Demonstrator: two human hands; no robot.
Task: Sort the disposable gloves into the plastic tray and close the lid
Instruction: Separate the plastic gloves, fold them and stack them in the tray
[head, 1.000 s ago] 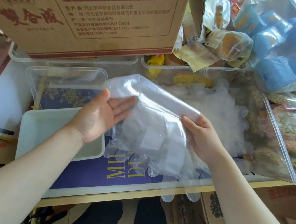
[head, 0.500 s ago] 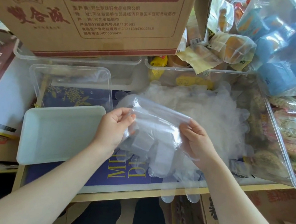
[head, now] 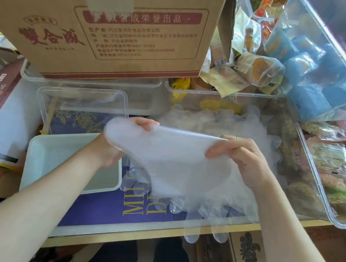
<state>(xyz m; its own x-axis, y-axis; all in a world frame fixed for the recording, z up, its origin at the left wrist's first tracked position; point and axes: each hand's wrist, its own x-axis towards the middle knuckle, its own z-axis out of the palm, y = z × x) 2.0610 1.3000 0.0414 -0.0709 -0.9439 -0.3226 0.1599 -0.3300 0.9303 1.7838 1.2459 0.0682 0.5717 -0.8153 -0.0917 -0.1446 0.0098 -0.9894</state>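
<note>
Both hands, left hand and right hand, pinch the glove bundle stretched across mid-frame, the plastic tray lying lower left, nearer the left grip.

Bright, even daylight; soft shadows, wide-angle bending at edges, motion blur on the held gloves.

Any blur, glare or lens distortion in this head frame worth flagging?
Head view: the glove stack between left hand and right hand is motion-smeared; cardboard box print is soft; wide-angle bending curves the clear bin edges; daylight is even, without harsh glare.
</note>
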